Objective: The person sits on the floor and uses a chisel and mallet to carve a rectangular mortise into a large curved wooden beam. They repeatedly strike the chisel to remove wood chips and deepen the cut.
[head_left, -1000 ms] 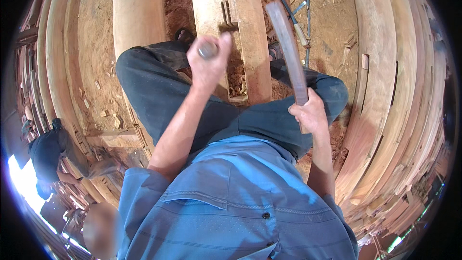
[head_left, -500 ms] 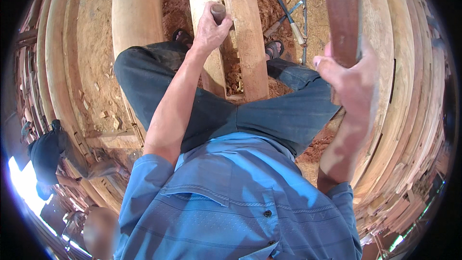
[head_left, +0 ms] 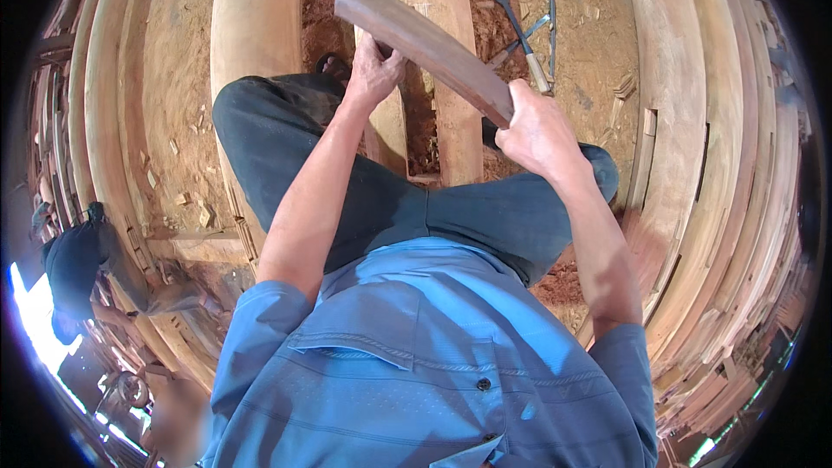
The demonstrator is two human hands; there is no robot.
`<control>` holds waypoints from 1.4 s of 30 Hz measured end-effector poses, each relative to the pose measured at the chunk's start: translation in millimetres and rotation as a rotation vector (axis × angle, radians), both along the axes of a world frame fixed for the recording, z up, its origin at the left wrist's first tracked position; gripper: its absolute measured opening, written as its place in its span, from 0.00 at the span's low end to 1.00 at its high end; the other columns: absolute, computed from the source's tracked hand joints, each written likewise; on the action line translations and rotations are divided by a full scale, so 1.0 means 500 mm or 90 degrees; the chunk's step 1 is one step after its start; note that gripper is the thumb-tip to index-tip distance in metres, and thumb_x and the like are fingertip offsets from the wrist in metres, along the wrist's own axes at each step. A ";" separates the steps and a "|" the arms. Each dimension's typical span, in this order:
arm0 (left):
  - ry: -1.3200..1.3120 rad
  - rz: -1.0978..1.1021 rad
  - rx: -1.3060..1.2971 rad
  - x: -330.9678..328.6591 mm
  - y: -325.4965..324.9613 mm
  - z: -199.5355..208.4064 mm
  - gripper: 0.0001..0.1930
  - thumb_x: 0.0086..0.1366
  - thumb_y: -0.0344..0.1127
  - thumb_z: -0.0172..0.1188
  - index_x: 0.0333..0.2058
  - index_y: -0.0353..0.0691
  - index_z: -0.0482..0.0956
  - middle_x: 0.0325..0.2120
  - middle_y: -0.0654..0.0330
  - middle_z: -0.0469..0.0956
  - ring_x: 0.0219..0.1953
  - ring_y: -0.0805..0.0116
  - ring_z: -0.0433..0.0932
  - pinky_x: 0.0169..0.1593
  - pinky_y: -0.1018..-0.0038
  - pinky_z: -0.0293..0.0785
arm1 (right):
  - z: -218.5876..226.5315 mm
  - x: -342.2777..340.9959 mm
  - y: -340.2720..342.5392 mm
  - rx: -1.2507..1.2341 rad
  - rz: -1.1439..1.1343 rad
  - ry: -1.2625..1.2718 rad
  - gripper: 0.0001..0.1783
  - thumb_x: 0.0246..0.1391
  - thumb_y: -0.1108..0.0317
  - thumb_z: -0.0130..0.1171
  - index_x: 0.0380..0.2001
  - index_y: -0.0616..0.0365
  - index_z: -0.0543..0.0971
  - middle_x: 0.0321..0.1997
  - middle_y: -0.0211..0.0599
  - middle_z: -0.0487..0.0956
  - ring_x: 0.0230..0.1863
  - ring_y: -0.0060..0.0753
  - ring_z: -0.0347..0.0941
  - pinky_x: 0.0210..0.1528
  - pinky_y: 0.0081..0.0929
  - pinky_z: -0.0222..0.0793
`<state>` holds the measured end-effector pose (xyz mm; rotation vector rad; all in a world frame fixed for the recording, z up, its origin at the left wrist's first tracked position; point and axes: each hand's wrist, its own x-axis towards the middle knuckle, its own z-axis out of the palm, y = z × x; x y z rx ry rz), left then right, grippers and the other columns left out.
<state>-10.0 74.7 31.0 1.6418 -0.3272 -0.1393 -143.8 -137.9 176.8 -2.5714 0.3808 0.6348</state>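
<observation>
My left hand [head_left: 374, 78] is wrapped round the round wooden handle of a chisel, held upright over the pale timber [head_left: 457, 130] between my legs. The chisel's blade is hidden, and the mallet now covers most of its handle. A long slot [head_left: 422, 143] with chips in it is cut into this timber. In my right hand [head_left: 542, 132] is a heavy, brown, square-sided wooden mallet [head_left: 425, 45]. It slants up to the left, its far end above the chisel; whether the two touch I cannot tell.
Another smooth timber [head_left: 256, 26] lies to the left, and several long ones [head_left: 685, 78] to the right. Beyond my right hand, a pale-handled tool with a dark blade [head_left: 523, 35] crosses other metal tools on the chip-strewn ground. A person in dark clothes [head_left: 74, 269] is at far left.
My right hand has swung the mallet leftward and down, from upright at the right to across the timber over the chisel. My left hand keeps its hold, nearly in place.
</observation>
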 end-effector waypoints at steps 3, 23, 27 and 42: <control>0.059 -0.011 -0.048 0.006 0.001 -0.001 0.11 0.68 0.34 0.63 0.44 0.38 0.73 0.29 0.67 0.76 0.29 0.81 0.71 0.33 0.78 0.70 | 0.048 -0.003 0.010 0.060 -0.052 -0.042 0.21 0.46 0.70 0.62 0.44 0.67 0.74 0.38 0.65 0.81 0.45 0.66 0.79 0.48 0.50 0.75; -0.229 -0.530 0.175 -0.277 0.002 0.021 0.17 0.51 0.24 0.66 0.39 0.42 0.72 0.32 0.53 0.73 0.40 0.47 0.75 0.42 0.55 0.71 | -0.030 -0.113 -0.020 0.098 -0.246 0.142 0.25 0.41 0.70 0.62 0.45 0.69 0.72 0.41 0.64 0.80 0.46 0.59 0.80 0.49 0.46 0.74; -0.162 -0.355 0.209 -0.210 0.012 0.078 0.17 0.55 0.24 0.64 0.42 0.41 0.71 0.35 0.56 0.74 0.42 0.57 0.76 0.46 0.64 0.73 | -0.056 -0.166 -0.036 0.157 -0.313 0.132 0.25 0.39 0.69 0.63 0.43 0.67 0.74 0.36 0.56 0.80 0.39 0.52 0.79 0.46 0.39 0.73; 0.062 0.201 -0.052 0.037 -0.044 0.033 0.17 0.65 0.35 0.67 0.22 0.38 0.69 0.15 0.73 0.70 0.20 0.86 0.65 0.24 0.81 0.62 | 0.124 -0.042 0.005 0.247 -0.301 -0.125 0.20 0.40 0.68 0.69 0.39 0.60 0.77 0.28 0.27 0.75 0.29 0.21 0.70 0.35 0.24 0.69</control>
